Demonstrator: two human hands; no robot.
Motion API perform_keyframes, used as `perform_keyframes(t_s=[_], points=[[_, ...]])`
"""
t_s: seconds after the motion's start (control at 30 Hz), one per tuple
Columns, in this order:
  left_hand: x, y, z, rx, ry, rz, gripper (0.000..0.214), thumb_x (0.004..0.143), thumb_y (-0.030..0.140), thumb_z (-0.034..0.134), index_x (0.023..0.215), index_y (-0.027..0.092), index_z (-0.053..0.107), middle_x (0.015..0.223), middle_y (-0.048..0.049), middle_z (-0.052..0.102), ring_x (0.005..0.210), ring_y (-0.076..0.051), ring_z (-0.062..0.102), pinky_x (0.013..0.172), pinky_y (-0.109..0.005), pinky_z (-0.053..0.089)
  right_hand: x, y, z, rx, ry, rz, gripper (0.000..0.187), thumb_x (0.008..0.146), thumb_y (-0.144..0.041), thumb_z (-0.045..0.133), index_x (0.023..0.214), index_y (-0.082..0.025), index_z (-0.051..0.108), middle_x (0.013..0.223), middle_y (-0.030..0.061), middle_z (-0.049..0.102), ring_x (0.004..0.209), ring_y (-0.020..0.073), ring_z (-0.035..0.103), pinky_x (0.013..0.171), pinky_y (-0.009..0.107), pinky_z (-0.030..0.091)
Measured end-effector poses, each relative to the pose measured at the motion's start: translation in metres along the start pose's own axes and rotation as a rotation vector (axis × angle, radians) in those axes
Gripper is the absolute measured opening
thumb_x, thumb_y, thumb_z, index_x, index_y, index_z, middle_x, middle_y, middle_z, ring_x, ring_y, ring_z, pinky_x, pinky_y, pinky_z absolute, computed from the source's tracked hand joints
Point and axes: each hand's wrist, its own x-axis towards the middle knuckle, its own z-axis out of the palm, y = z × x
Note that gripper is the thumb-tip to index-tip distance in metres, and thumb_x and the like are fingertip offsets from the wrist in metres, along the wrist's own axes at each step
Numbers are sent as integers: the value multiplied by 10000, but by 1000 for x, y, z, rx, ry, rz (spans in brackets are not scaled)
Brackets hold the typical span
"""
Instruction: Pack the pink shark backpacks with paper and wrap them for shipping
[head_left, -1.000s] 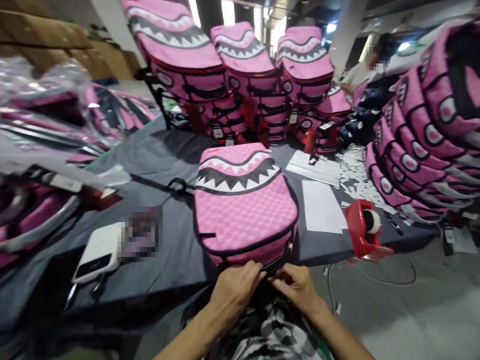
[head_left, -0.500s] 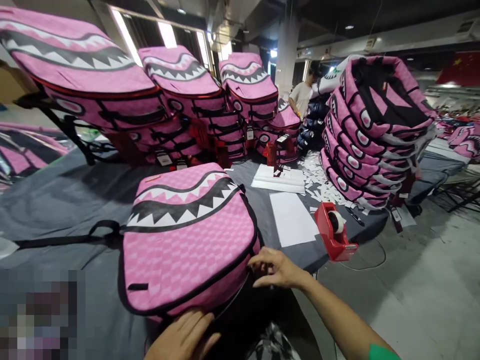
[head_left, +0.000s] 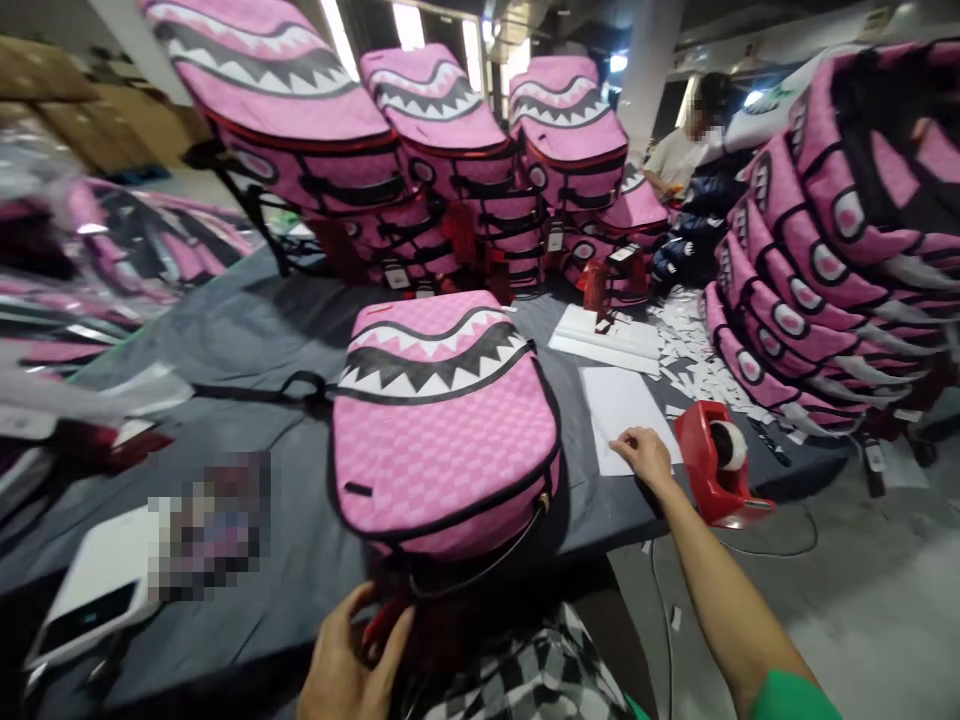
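Note:
A pink backpack with a shark-teeth print (head_left: 442, 430) lies flat on the grey table (head_left: 247, 340) in front of me, its zipped opening toward me. My left hand (head_left: 352, 660) is below its near edge, fingers curled around a red piece at the bag's opening. My right hand (head_left: 641, 455) reaches out to the right and rests, fingers down, on a white sheet of paper (head_left: 622, 405) beside the bag. A red tape dispenser (head_left: 716, 465) stands just right of that hand.
Stacks of the same pink backpacks stand at the table's back (head_left: 450, 160) and right (head_left: 825, 250). More bagged ones lie at the left (head_left: 90, 280). Paper scraps (head_left: 690, 350) litter the table. A white device (head_left: 97, 585) lies near left. Another person (head_left: 682, 150) works behind.
My right hand left the backpack's edge and moved right onto the white sheet. My left hand stayed at the bag's near edge. The view swung back to the left.

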Motion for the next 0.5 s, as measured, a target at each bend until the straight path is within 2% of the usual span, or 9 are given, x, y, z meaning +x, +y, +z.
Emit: perform_keyframes(t_s=[0.07, 0.13, 0.2, 0.27, 0.33, 0.43, 0.47, 0.5], points=[[7, 13, -13, -216, -165, -92, 778, 642, 693, 693, 1223, 213, 499, 1086, -95, 689, 920, -295, 692, 774, -387, 553, 3, -1, -4, 3, -44, -5, 270, 811, -452, 593, 672, -222, 622, 668, 38, 645, 715, 199, 561, 613, 282, 322], [16, 24, -31, -347, -361, -127, 808, 671, 616, 732, 1307, 206, 448, 1026, -73, 707, 916, -270, 695, 797, -364, 544, 9, -1, -7, -7, -72, -14, 286, 811, -463, 536, 662, -225, 583, 629, 36, 614, 663, 194, 537, 587, 289, 295], [23, 32, -50, -352, -543, -85, 777, 721, 536, 731, 1356, 199, 435, 1051, -71, 712, 961, -250, 682, 843, -346, 524, 16, -1, -10, -31, -84, -5, 306, 802, -497, 487, 660, -233, 551, 614, 34, 593, 632, 195, 515, 578, 299, 290], [27, 36, -65, -255, -631, 21, 674, 762, 486, 690, 1333, 201, 473, 1037, -60, 713, 951, -234, 667, 839, -331, 506, 22, -3, -15, -2, -48, 9, 363, 789, -571, 442, 665, -239, 522, 618, 40, 588, 613, 197, 510, 578, 310, 324], [30, 38, -75, -71, -539, 159, 513, 810, 454, 615, 1252, 212, 515, 891, -16, 690, 839, -216, 646, 791, -325, 487, 21, -7, -25, 73, 101, -5, 462, 782, -680, 392, 682, -242, 498, 659, 61, 602, 625, 204, 528, 594, 330, 382], [34, 36, -75, 164, -242, 292, 406, 841, 399, 545, 1198, 209, 508, 713, 44, 573, 682, -194, 580, 720, -301, 442, 3, -17, -46, 144, 423, -24, 587, 798, -798, 346, 741, -239, 517, 740, 95, 624, 650, 220, 552, 623, 376, 433], [37, 35, -72, 189, -202, 299, 419, 831, 384, 544, 1207, 201, 507, 699, 49, 557, 663, -192, 571, 702, -293, 434, -8, -22, -54, 152, 505, -26, 596, 804, -810, 368, 761, -239, 535, 752, 99, 626, 646, 222, 554, 625, 387, 439], [40, 33, -68, 190, -230, 298, 416, 812, 369, 554, 1188, 194, 532, 699, 45, 564, 664, -194, 576, 691, -284, 433, -23, -26, -61, 158, 585, -31, 586, 814, -806, 398, 774, -242, 554, 754, 101, 625, 640, 223, 554, 626, 396, 440]])
